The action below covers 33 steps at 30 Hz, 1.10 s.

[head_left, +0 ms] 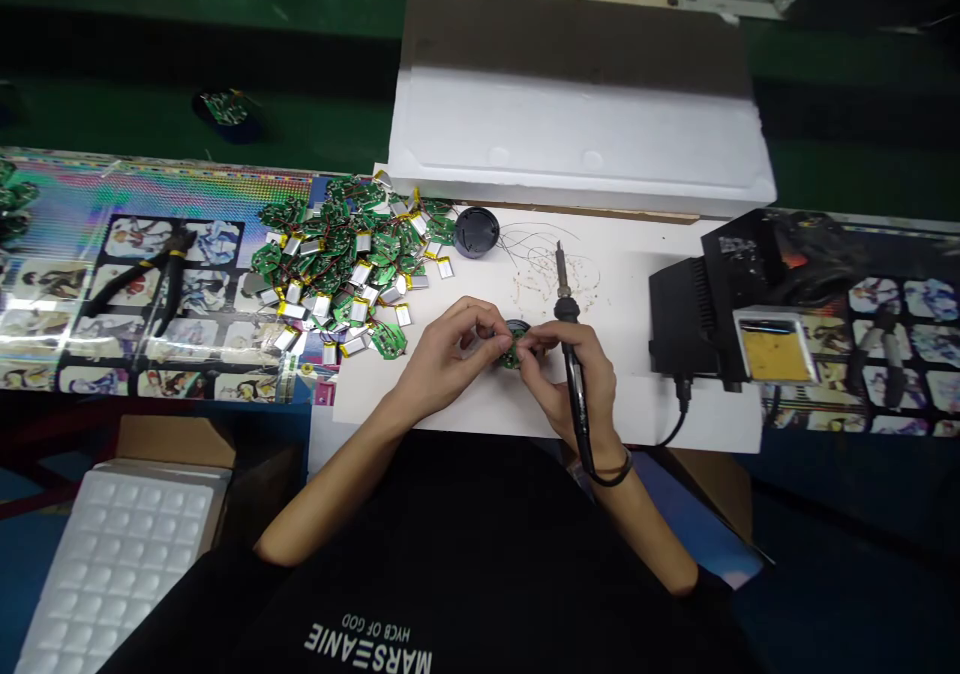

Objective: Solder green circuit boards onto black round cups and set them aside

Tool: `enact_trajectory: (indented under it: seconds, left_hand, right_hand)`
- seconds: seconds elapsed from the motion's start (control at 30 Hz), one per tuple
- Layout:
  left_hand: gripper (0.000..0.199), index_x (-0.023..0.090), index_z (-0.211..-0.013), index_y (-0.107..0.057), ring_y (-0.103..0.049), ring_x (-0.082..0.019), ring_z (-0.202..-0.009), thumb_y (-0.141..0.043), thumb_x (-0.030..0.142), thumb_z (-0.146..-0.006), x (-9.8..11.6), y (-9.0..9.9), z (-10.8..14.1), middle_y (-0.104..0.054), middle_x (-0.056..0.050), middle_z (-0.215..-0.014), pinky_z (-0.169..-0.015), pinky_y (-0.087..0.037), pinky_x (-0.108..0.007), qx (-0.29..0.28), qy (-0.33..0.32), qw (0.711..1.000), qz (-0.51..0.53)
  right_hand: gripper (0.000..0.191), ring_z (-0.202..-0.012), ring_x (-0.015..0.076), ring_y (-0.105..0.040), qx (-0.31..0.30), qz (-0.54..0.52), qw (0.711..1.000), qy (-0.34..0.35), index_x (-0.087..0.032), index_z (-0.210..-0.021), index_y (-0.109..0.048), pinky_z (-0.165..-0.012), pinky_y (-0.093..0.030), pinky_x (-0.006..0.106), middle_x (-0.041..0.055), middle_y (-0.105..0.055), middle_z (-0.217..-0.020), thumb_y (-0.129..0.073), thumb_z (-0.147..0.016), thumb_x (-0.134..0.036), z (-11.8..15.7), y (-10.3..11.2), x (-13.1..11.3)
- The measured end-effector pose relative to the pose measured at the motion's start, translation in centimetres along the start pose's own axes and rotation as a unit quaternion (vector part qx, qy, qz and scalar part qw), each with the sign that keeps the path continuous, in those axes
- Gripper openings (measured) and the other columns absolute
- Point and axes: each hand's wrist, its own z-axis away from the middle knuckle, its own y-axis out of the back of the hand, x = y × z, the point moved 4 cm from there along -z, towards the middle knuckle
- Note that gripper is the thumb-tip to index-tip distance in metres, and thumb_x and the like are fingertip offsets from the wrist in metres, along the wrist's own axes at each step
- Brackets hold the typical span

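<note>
A small green circuit board sits between my hands over the white work sheet, with a dark round rim at its far side. My left hand pinches at its left edge, thumb against fingers. My right hand pinches at the board's right edge. A soldering iron also rests in the right hand, its tip pointing away from me and its cord running down past the wrist. Fingers hide much of the board. Beyond it lies a dark round cap beside thin loose wires.
A heap of green boards with silver battery cells lies left. Pliers rest farther left. At right stands a black soldering station with a yellow sponge. A white foam block spans the back.
</note>
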Motion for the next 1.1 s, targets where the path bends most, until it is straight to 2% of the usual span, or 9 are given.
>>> enact_trajectory:
  seconds: [0.23,0.33,0.47,0.67,0.8,0.87,0.97,1.03,1.1]
  left_hand:
    - [0.013,0.017,-0.100,-0.073,-0.059,-0.013,-0.082,-0.071,0.030,-0.104,0.1,-0.2,0.1,-0.071,-0.003,-0.099,-0.073,-0.043,-0.025,-0.067,0.027,0.997,0.019]
    - [0.017,0.017,-0.102,-0.073,-0.061,-0.013,-0.081,-0.072,0.034,-0.103,-0.3,-0.4,0.2,-0.073,-0.003,-0.097,-0.073,-0.045,-0.026,-0.080,0.056,0.994,0.041]
    - [0.021,0.016,-0.105,-0.074,-0.063,-0.014,-0.080,-0.072,0.037,-0.103,-0.7,-0.5,0.2,-0.074,-0.004,-0.095,-0.071,-0.044,-0.027,-0.089,0.076,0.992,0.054]
    - [0.020,0.016,-0.105,-0.075,-0.062,-0.013,-0.079,-0.072,0.035,-0.102,-0.7,-0.4,0.2,-0.075,-0.004,-0.096,-0.070,-0.043,-0.026,-0.094,0.068,0.992,0.050]
    - [0.016,0.017,-0.102,-0.075,-0.057,-0.011,-0.074,-0.075,0.033,-0.101,-0.5,-0.4,0.2,-0.073,-0.001,-0.089,-0.067,-0.042,-0.023,-0.086,0.049,0.995,0.032]
    - [0.013,0.017,-0.104,-0.074,-0.056,-0.010,-0.073,-0.078,0.028,-0.100,-0.3,-0.4,0.2,-0.071,0.000,-0.087,-0.066,-0.042,-0.023,-0.075,0.013,0.997,0.006]
    - [0.008,0.017,-0.106,-0.071,-0.059,-0.012,-0.079,-0.076,0.020,-0.100,0.2,-0.4,0.2,-0.072,-0.001,-0.093,-0.073,-0.048,-0.025,-0.041,-0.104,0.990,-0.087]
    - [0.003,0.017,-0.105,-0.070,-0.062,-0.014,-0.086,-0.072,0.019,-0.103,0.5,-0.6,0.2,-0.074,-0.003,-0.095,-0.080,-0.052,-0.029,-0.012,-0.195,0.968,-0.160]
    - [0.001,0.018,-0.104,-0.069,-0.063,-0.016,-0.088,-0.070,0.018,-0.105,0.6,-0.7,0.3,-0.075,-0.004,-0.095,-0.082,-0.053,-0.031,0.011,-0.259,0.942,-0.212]
  right_hand:
    - [0.028,-0.091,0.0187,-0.075,-0.001,0.037,0.998,0.047,-0.027,-0.115,-0.069,-0.093,-0.062,0.041,-0.0008,-0.080,-0.102,-0.077,-0.095,-0.011,-0.9,1.9,-0.1]
    - [0.035,-0.098,0.0199,-0.076,-0.042,0.004,0.997,0.071,-0.029,-0.120,-0.068,-0.093,-0.061,0.041,0.0002,-0.081,-0.109,-0.075,-0.094,-0.006,-1.1,1.8,-0.2]
    - [0.041,-0.100,0.0214,-0.077,-0.078,-0.022,0.993,0.082,-0.029,-0.125,-0.067,-0.089,-0.062,0.042,0.0014,-0.081,-0.110,-0.075,-0.094,-0.003,-0.8,1.4,-0.2]
    - [0.041,-0.096,0.0214,-0.078,-0.070,-0.021,0.993,0.094,-0.029,-0.125,-0.067,-0.086,-0.064,0.042,0.0016,-0.081,-0.109,-0.077,-0.094,-0.006,-0.8,1.4,-0.4]
    - [0.037,-0.089,0.0181,-0.076,-0.050,-0.012,0.996,0.077,-0.028,-0.121,-0.067,-0.085,-0.065,0.037,0.0009,-0.080,-0.105,-0.079,-0.092,-0.007,-0.9,1.4,-0.5]
    - [0.035,-0.088,0.0170,-0.076,-0.039,-0.010,0.997,0.067,-0.027,-0.119,-0.067,-0.083,-0.065,0.035,0.0006,-0.079,-0.104,-0.079,-0.092,-0.008,-0.9,1.3,-0.4]
    - [0.034,-0.087,0.0172,-0.076,-0.033,-0.009,0.997,0.062,-0.026,-0.119,-0.066,-0.085,-0.065,0.036,0.0003,-0.079,-0.102,-0.077,-0.092,-0.009,-0.8,1.2,-0.2]
    - [0.034,-0.085,0.0170,-0.075,-0.032,-0.008,0.998,0.057,-0.026,-0.120,-0.065,-0.086,-0.065,0.037,-0.0004,-0.078,-0.099,-0.076,-0.092,-0.009,-0.8,1.0,-0.1]
    - [0.034,-0.086,0.0167,-0.075,-0.032,-0.010,0.998,0.052,-0.026,-0.120,-0.065,-0.086,-0.064,0.036,-0.0010,-0.077,-0.097,-0.074,-0.092,-0.009,-0.9,1.0,0.0]
